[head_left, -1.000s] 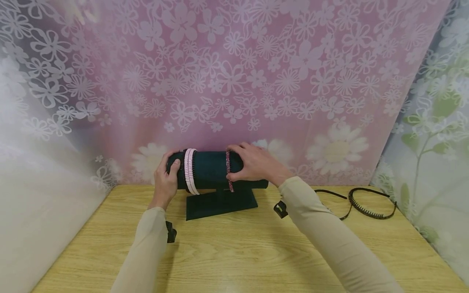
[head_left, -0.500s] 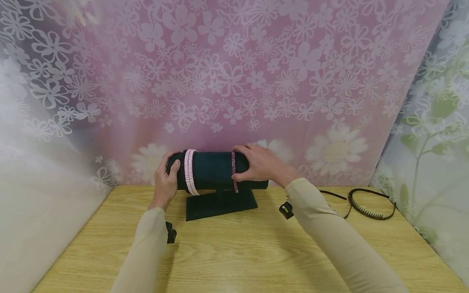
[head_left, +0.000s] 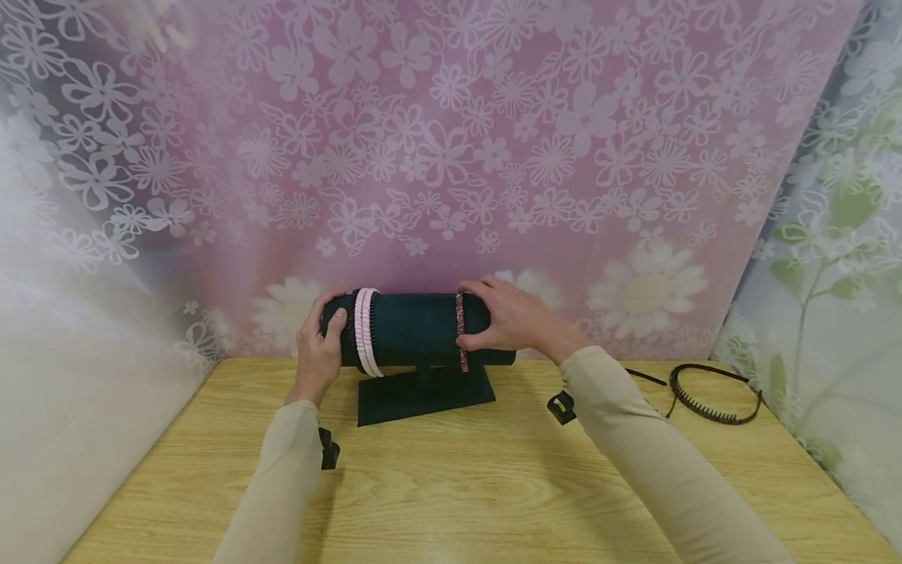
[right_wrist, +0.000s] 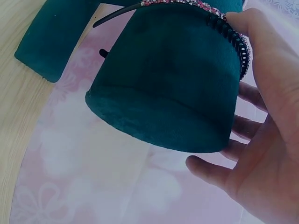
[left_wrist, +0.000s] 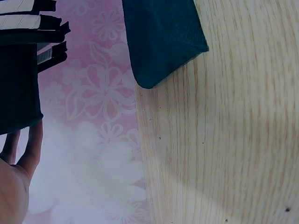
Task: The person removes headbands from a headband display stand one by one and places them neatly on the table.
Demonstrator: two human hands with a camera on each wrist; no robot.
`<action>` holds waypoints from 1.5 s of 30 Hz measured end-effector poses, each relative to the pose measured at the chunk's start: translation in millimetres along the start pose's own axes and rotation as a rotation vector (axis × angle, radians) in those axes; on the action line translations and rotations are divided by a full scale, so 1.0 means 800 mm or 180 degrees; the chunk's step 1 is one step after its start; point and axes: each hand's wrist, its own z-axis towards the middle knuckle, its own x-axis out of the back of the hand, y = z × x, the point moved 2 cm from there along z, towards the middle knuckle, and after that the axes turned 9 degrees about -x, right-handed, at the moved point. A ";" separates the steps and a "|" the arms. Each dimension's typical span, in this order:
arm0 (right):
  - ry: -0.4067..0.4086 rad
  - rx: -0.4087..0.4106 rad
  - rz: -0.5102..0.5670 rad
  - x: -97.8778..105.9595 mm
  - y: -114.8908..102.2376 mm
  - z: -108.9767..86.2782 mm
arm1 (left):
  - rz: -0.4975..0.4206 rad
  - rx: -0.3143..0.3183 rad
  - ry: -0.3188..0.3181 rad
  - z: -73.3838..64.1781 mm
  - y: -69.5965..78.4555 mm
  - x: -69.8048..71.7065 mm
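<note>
A dark teal velvet headband stand (head_left: 416, 329), a horizontal roll on a flat base, stands at the back of the table. My left hand (head_left: 319, 345) grips its left end, thumb in front. Beside that hand, pale pink headbands (head_left: 364, 333) and a dark one sit around the roll. Toward the right end, my right hand (head_left: 513, 317) pinches a pink glittery headband (head_left: 463, 360) with black comb teeth. In the right wrist view this headband (right_wrist: 205, 6) arches over the roll, its tips sticking out at the side. The left wrist view shows the fingers (left_wrist: 32, 149) at the roll's end.
Dark toothed headbands (head_left: 715, 413) lie on the wooden table (head_left: 437, 493) at the right, one partly hidden by the right sleeve. A pink floral curtain (head_left: 451, 157) hangs close behind the stand. Paler floral sheets flank both sides.
My right hand has slid the glittery headband to the right along the roll, toward its right end. The left hand keeps its grip in the same place.
</note>
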 end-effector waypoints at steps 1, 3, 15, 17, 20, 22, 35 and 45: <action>-0.0002 -0.0007 0.0009 0.000 0.001 -0.001 | -0.0004 0.0003 -0.0004 0.000 0.000 0.000; -0.0005 -0.0018 0.0021 0.000 0.004 -0.002 | -0.0001 0.0011 -0.0011 0.000 0.000 0.000; 0.0017 -0.0052 0.0063 0.003 0.015 -0.010 | 0.0042 -0.0011 0.0002 0.000 -0.001 0.000; 0.0017 -0.0062 0.0068 0.003 0.017 -0.012 | 0.0044 -0.0015 0.0008 0.000 -0.001 -0.001; 0.0012 -0.0075 0.0088 0.004 0.019 -0.014 | 0.0052 -0.0015 0.0015 0.000 -0.001 0.000; 0.0016 -0.0079 0.0098 0.004 0.021 -0.015 | 0.0056 -0.0014 0.0014 0.000 -0.001 0.000; 0.0056 -0.0067 0.0094 0.007 0.034 -0.023 | 0.0049 -0.0007 0.0034 0.001 0.001 0.000; 0.0091 -0.0046 0.0090 0.006 0.040 -0.026 | 0.0061 -0.0020 0.0027 0.000 -0.001 0.000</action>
